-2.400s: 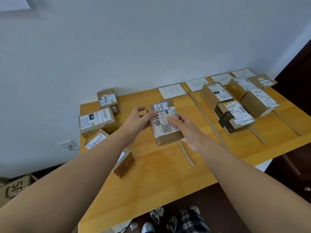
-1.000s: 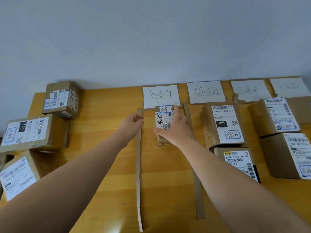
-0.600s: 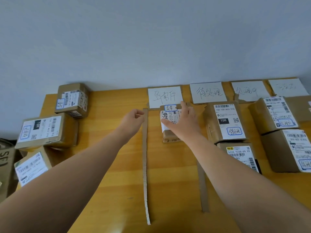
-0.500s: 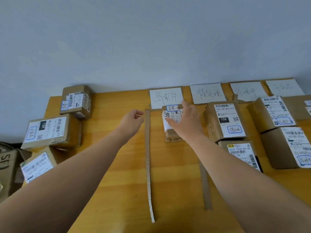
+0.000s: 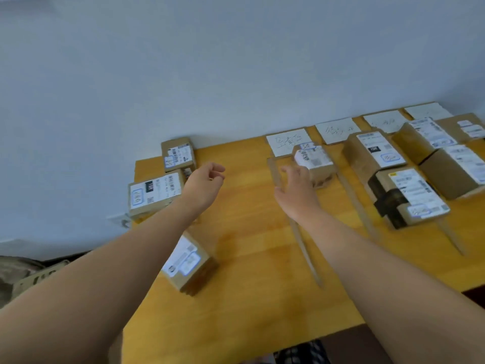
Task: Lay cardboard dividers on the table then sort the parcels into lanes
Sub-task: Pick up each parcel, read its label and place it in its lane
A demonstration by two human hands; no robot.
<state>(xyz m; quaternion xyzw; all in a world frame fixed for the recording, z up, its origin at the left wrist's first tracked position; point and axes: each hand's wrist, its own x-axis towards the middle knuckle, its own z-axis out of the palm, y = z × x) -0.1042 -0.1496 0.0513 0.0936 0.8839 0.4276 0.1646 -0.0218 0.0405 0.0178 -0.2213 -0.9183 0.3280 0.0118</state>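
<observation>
A small brown parcel (image 5: 314, 162) with a white label stands in the leftmost lane, just below a handwritten card (image 5: 283, 142). My right hand (image 5: 296, 191) hovers a little in front and left of it, fingers relaxed, over the long cardboard divider (image 5: 304, 248). It holds nothing. My left hand (image 5: 207, 179) hangs loosely curled and empty over the bare wood, close to three unsorted parcels: one at the back (image 5: 178, 154), one in the middle (image 5: 154, 193) and one at the front (image 5: 189, 264). A second divider (image 5: 360, 209) bounds the lane's right side.
Further lanes to the right hold several labelled parcels, among them a tall one (image 5: 374, 153) and a black-taped one (image 5: 409, 197). More cards (image 5: 337, 130) line the wall edge of the wooden table (image 5: 249, 298). A third divider (image 5: 452, 240) lies at the right.
My right hand has let go of the small parcel and drawn back to the left. My left hand has moved left towards the unsorted parcels. The view has swung left.
</observation>
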